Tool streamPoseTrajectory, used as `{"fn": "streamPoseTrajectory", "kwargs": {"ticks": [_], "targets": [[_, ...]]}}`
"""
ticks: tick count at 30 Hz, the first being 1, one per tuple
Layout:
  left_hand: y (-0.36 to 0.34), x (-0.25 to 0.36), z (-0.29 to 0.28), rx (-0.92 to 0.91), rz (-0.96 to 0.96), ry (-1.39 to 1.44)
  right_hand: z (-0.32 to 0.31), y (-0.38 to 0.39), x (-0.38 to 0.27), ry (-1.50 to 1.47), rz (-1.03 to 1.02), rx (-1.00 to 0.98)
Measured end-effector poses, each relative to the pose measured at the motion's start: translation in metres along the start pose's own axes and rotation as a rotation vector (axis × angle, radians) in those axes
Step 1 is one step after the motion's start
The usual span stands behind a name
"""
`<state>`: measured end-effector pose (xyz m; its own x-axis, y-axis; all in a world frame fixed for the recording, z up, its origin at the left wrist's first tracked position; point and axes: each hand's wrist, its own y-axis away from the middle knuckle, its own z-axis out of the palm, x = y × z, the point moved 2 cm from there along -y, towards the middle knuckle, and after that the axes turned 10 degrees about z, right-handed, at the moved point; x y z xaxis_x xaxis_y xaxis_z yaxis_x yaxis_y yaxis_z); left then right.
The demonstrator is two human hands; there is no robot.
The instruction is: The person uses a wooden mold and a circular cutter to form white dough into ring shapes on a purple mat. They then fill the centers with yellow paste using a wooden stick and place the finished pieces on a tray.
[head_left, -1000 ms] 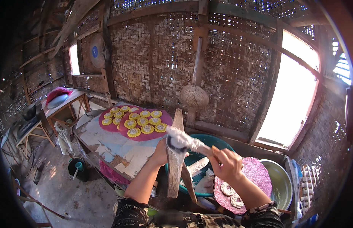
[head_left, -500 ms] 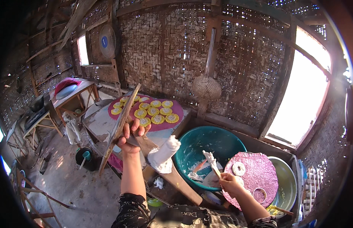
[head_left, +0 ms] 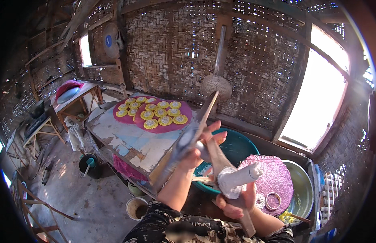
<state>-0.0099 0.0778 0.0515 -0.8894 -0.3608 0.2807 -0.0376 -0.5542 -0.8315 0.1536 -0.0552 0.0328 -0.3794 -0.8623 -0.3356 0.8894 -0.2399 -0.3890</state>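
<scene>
My left hand (head_left: pixel 193 157) grips a wooden tool (head_left: pixel 208 104) with a long crossbar, blurred in places, its fingers wrapped round near the middle. My right hand (head_left: pixel 236 202) holds the tool's lower plank, just under a white, dough-smeared cylinder (head_left: pixel 240 178). Behind both hands is a teal basin (head_left: pixel 242 143) with white residue and a stick (head_left: pixel 200 178) at its front edge. To the right of my right hand lies a crinkled pink round sheet (head_left: pixel 277 178) with a metal ring (head_left: pixel 273 208) and partly hidden white shaped dough.
A worn table (head_left: pixel 119 141) bears pink sheets with several yellow-and-white rounds. Right are a green-grey bowl (head_left: pixel 305 194) and window (head_left: pixel 309 89). Low left are a white bucket (head_left: pixel 133 208) and dark bucket (head_left: pixel 84 158). A woven ball-ended pole (head_left: pixel 216 85) stands against the wall.
The wooden tool has swung rightward and my left hand with it. My right hand has let go of the doughy stick it held and has taken hold of the tool's plank.
</scene>
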Motion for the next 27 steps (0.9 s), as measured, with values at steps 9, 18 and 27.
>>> {"fn": "streamPoseTrajectory", "kwargs": {"ticks": [9, 18, 27], "targets": [[0.058, -0.035, 0.022, -0.513, -0.407, -0.729, 0.055, 0.093, -0.047, 0.845, -0.536, 0.951], [0.043, -0.078, 0.076, -0.751, -0.275, -1.125, 0.108, 0.116, -0.042, 2.48, -0.346, 1.092], [0.077, -0.15, 0.103, -0.817, -0.09, -1.183, 0.098, 0.161, -0.022, 2.619, -0.393, 1.071]]}}
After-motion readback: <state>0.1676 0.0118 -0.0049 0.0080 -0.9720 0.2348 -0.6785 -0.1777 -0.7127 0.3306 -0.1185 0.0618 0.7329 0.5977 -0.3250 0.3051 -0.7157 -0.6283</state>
